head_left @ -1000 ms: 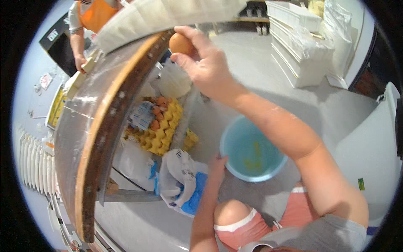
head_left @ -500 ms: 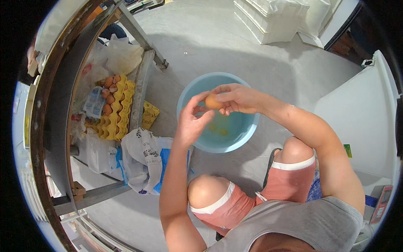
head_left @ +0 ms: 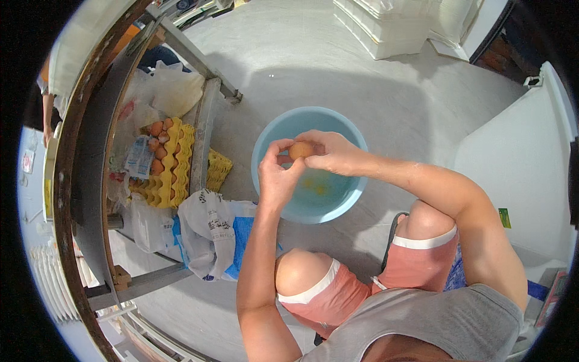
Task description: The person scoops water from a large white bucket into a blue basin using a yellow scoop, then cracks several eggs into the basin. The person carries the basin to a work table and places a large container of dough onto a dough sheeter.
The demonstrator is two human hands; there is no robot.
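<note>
A brown egg [head_left: 301, 150] is pinched between my two hands above a round light-blue basin [head_left: 313, 215]. My left hand [head_left: 278, 171] has its thumb and fingertips on the egg's left side. On the other side, the fingers and thumb of my right hand [head_left: 335, 153] are closed on it. Down in the basin, yellow egg yolk [head_left: 315, 186] lies at the bottom. To the left, yellow egg trays [head_left: 175, 163] are stacked on a low shelf, with several brown eggs [head_left: 158, 166] in and beside them.
A metal-framed shelf [head_left: 208, 114] stands at left, holding clear plastic bags [head_left: 175, 90]. White and blue bags [head_left: 208, 232] sit beside my left forearm. A large white container [head_left: 512, 151] stands at right; white foam boxes [head_left: 392, 27] are stacked at the back. At far left another person's arm [head_left: 47, 117] shows.
My left fingers have closed onto the egg, which my right hand alone held before. The egg has shifted slightly left.
</note>
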